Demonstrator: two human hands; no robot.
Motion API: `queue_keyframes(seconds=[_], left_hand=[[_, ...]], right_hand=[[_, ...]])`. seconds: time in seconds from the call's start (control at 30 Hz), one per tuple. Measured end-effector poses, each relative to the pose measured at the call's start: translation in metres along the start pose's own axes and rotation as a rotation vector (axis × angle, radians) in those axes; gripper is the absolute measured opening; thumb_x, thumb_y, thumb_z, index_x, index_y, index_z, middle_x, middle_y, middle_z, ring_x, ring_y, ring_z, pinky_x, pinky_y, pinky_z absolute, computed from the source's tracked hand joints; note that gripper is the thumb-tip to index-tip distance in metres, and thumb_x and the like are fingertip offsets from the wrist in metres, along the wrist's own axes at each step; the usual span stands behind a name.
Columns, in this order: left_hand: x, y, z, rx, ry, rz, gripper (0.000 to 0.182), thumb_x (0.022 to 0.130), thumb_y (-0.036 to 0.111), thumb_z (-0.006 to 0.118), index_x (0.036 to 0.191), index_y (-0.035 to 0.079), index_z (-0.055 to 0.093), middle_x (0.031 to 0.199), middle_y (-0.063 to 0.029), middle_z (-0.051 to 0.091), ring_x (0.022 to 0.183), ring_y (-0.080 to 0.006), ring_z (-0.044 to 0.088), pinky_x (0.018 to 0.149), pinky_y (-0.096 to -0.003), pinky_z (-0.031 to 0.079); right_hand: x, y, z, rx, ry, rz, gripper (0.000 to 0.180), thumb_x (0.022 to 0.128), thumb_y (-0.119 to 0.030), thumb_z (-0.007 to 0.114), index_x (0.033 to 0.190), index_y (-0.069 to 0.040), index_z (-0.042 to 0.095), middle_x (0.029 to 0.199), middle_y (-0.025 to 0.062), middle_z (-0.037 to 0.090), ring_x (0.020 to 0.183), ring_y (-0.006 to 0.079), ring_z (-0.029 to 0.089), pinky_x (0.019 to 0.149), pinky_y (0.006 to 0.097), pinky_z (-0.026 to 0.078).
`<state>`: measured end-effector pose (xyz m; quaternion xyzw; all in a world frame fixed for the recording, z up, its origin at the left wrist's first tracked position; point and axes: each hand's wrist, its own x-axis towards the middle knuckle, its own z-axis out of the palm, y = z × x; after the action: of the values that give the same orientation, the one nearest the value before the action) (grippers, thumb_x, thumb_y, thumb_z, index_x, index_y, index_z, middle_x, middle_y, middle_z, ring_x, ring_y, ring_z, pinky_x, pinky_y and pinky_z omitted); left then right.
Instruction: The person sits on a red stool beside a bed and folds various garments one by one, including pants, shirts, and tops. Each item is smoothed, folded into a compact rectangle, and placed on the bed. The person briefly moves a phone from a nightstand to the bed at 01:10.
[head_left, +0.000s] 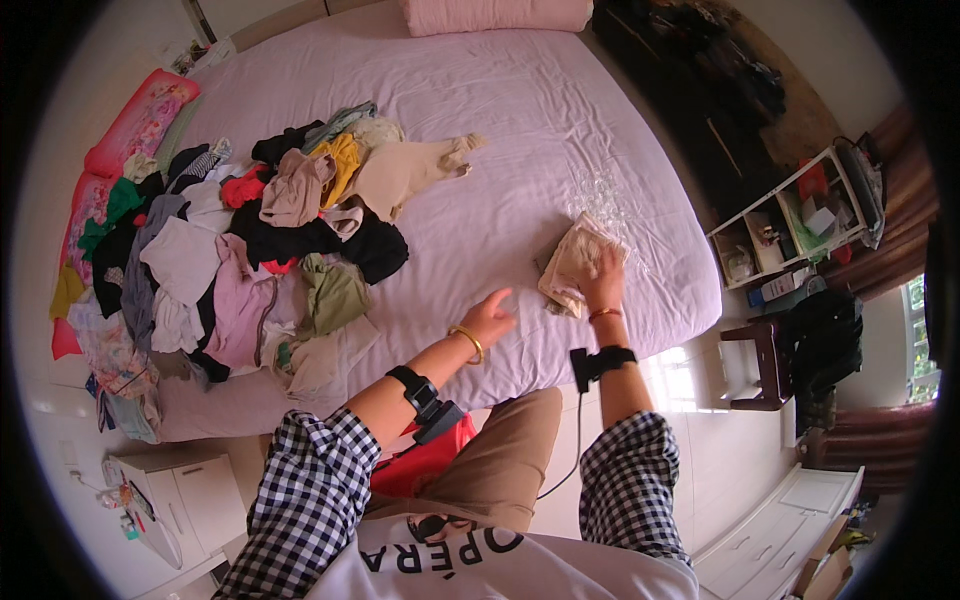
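Note:
My right hand (602, 277) lies on a small stack of folded beige and pinkish cloth (568, 262) near the bed's right side. Whether its fingers grip the top piece or only press on it, I cannot tell. Just beyond the stack lies a crumpled heap of clear plastic (598, 196), too unclear to name exactly. My left hand (491, 319) hovers over the near part of the bed with nothing in it, index finger pointing towards the stack. A large loose pile of mixed clothes (180, 251) spreads over the bed's left half, a beige garment (397, 178) at its right end.
A pale pink sheet (480, 247) covers the bed. At its far edge sits rolled pink bedding (499, 16). Right of the bed stand a white-framed shelf (787, 217) and a dark chair (757, 364) with black clothing. A white cabinet (187, 502) stands at the lower left.

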<state>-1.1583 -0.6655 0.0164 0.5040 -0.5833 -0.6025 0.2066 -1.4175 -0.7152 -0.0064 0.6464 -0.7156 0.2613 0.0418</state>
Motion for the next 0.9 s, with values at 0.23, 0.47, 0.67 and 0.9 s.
queue_keyframes(seconds=[0.23, 0.47, 0.67, 0.9], left_hand=[[-0.018, -0.094, -0.038, 0.697, -0.376, -0.085, 0.054, 0.069, 0.020, 0.059, 0.121, 0.012, 0.045, 0.128, -0.0116, 0.040, 0.118, -0.0273, 0.037, 0.101, -0.0335, 0.026], [-0.047, -0.116, -0.058, 0.853, -0.341, -0.017, 0.052, 0.069, 0.022, 0.056, 0.119, 0.012, 0.046, 0.116, -0.0120, 0.051, 0.104, -0.0281, 0.050, 0.087, -0.0367, 0.041], [-0.109, -0.125, -0.176, 0.616, -0.018, -0.103, 0.057, 0.069, 0.025, 0.058, 0.122, 0.011, 0.042, 0.108, -0.0147, 0.055, 0.091, -0.0298, 0.057, 0.076, -0.0377, 0.046], [-0.285, -0.094, -0.388, 0.487, 0.615, 0.186, 0.067, 0.069, 0.020, 0.060, 0.128, 0.009, 0.032, 0.122, -0.0162, 0.045, 0.109, -0.0271, 0.046, 0.091, -0.0315, 0.036]], right_hand=[[-0.020, -0.011, 0.038, -0.150, -0.577, 0.019, 0.069, 0.074, -0.046, 0.052, 0.131, -0.017, 0.028, 0.136, 0.0158, 0.024, 0.127, 0.0316, 0.018, 0.102, 0.0457, 0.018], [-0.003, -0.026, 0.014, -0.243, -0.694, 0.098, 0.075, 0.072, -0.053, 0.052, 0.129, -0.008, 0.032, 0.133, 0.0166, 0.031, 0.125, 0.0301, 0.025, 0.101, 0.0399, 0.023], [0.009, -0.074, 0.004, -0.191, -0.927, 0.176, 0.071, 0.073, -0.053, 0.051, 0.125, -0.005, 0.039, 0.128, 0.0177, 0.038, 0.121, 0.0294, 0.033, 0.099, 0.0374, 0.028], [0.024, -0.362, 0.000, 0.038, -0.863, -0.645, 0.058, 0.080, -0.044, 0.049, 0.119, -0.001, 0.045, 0.118, 0.0174, 0.049, 0.113, 0.0281, 0.043, 0.094, 0.0340, 0.033]])
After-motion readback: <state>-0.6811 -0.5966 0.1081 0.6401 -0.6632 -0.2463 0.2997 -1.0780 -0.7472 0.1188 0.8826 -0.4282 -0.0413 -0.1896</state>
